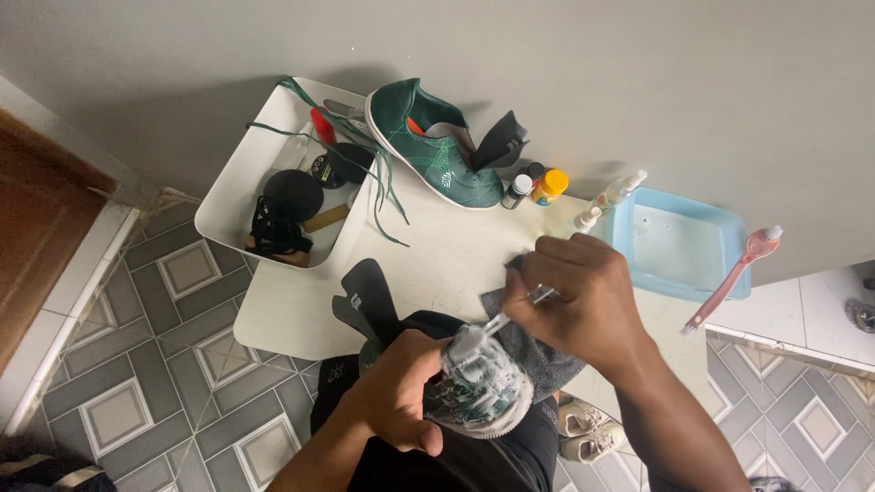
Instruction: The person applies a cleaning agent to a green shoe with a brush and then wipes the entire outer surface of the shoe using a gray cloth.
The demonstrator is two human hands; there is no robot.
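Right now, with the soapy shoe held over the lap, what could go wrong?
1. Foam on the shoe in the left hand may drip onto the dark shorts; the grey cloth covers only one side.
2. The right hand scrubs with a small brush near the spray bottles; an elbow swing might topple them.
3. The pink brush overhangs the blue basin and could fall.

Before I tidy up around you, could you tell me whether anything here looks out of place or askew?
The green laces trail loosely out of the white tray across the table, and the pink brush hangs off the blue basin's corner.
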